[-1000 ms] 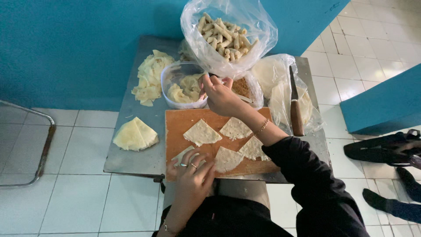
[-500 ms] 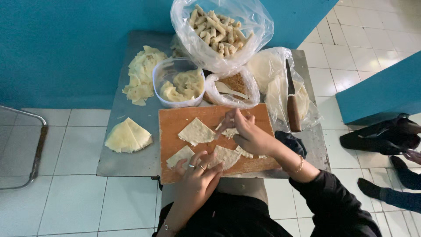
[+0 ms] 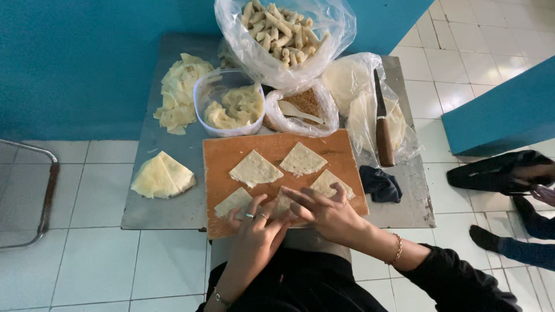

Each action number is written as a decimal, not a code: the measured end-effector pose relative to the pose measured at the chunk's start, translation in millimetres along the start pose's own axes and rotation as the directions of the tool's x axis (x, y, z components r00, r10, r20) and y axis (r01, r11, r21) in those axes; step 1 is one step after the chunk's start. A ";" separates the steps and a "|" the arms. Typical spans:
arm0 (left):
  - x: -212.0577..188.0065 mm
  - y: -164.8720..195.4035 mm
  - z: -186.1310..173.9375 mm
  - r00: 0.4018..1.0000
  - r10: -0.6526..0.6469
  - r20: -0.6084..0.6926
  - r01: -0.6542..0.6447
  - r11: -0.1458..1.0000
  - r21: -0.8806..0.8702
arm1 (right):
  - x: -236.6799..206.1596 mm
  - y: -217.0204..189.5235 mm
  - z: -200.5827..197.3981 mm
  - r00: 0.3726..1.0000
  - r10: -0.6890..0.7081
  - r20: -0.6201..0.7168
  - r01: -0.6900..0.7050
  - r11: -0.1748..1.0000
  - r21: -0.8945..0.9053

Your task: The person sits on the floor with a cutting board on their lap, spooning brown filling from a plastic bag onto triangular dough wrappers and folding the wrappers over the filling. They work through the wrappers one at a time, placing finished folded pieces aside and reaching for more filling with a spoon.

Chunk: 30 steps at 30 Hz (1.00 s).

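Lying at the near edge of the wooden board point(image 3: 219, 156), the triangular wrapper point(image 3: 281, 203) now sits under both hands. The right hand point(image 3: 326, 214), which a second ago reached up at the plastic tub point(image 3: 202, 95), has come down with fingers spread flat on it, gripping nothing. The left hand point(image 3: 257, 228) stays pressed alongside, open-fingered. Four more wrappers point(image 3: 254, 169) lie around them.

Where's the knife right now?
Head view, right side: the knife lies on a clear plastic bag, right of the wooden board, above the dark cloth.
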<state>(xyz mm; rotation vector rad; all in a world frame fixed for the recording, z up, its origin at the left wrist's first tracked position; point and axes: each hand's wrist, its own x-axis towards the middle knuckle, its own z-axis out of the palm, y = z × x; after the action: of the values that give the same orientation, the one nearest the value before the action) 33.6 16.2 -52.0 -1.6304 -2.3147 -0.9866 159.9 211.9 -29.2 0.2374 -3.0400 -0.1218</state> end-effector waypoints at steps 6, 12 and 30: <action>-4.2 2.9 -5.5 1.000 0.005 -0.020 -0.005 1.000 -0.016 | -6.7 2.2 -4.7 0.993 -0.031 -0.113 0.021 0.996 -0.089; -7.4 2.2 -10.9 1.000 0.000 -0.002 0.000 1.000 -0.018 | 4.4 -8.8 -9.5 0.991 -0.013 -0.135 0.014 1.000 0.010; -2.0 -5.2 -4.4 1.000 -0.006 -0.004 0.006 1.000 -0.023 | 9.7 -3.5 -1.2 0.999 -0.004 -0.053 0.000 0.998 -0.064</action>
<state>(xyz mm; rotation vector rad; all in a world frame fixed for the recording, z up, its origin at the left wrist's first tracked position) 28.7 11.0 -51.7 -1.6293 -2.3148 -1.0203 151.0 206.8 -27.5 0.2352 -2.9769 -0.2096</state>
